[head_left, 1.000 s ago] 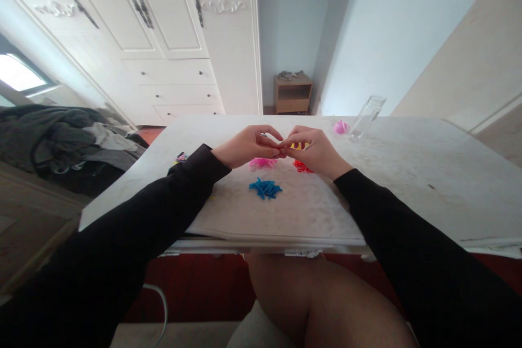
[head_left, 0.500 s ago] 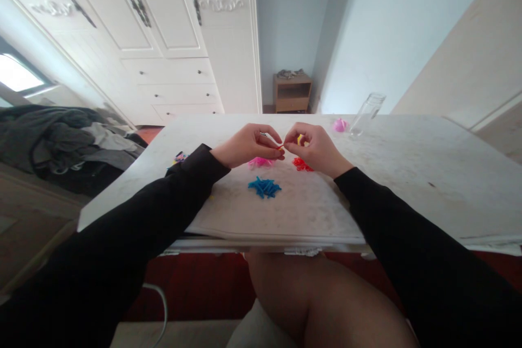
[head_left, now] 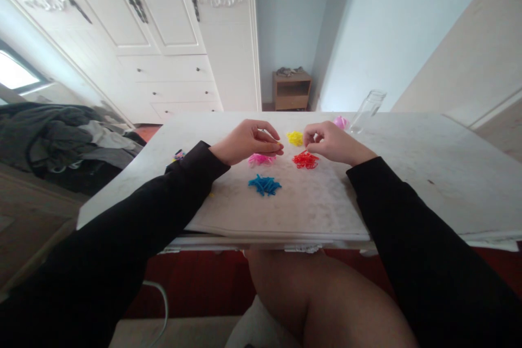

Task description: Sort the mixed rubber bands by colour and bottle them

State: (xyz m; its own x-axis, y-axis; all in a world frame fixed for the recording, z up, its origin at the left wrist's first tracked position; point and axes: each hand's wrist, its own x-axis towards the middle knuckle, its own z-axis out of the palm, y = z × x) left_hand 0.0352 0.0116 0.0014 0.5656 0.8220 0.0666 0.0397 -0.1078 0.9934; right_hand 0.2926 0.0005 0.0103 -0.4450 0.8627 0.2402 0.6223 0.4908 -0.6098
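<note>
My left hand (head_left: 255, 142) is raised above the table with thumb and fingers pinched. A tiny bit of yellowish colour shows at its fingertips, too small to name. Below it lies a pile of pink strips (head_left: 262, 159), partly hidden by the hand. My right hand (head_left: 328, 140) is closed in a pinch at the far edge of a pile of thin red strips (head_left: 305, 160). Red reaches up to its fingertips, but whether a strip is held I cannot tell. A yellow pile (head_left: 294, 138) lies between the hands, and a blue pile (head_left: 265, 185) sits nearer to me.
A clear glass bottle (head_left: 368, 111) stands at the table's far right, beside a pink object (head_left: 340, 122). Small multicoloured items (head_left: 178, 156) lie left of my left forearm. Dark clothes (head_left: 69, 141) are heaped beyond the white table's (head_left: 408, 190) left edge.
My hands were together with a small red piece between their fingertips. The right hand has moved away to the right and down to the red pile, uncovering the yellow pile. The left stays nearly still.
</note>
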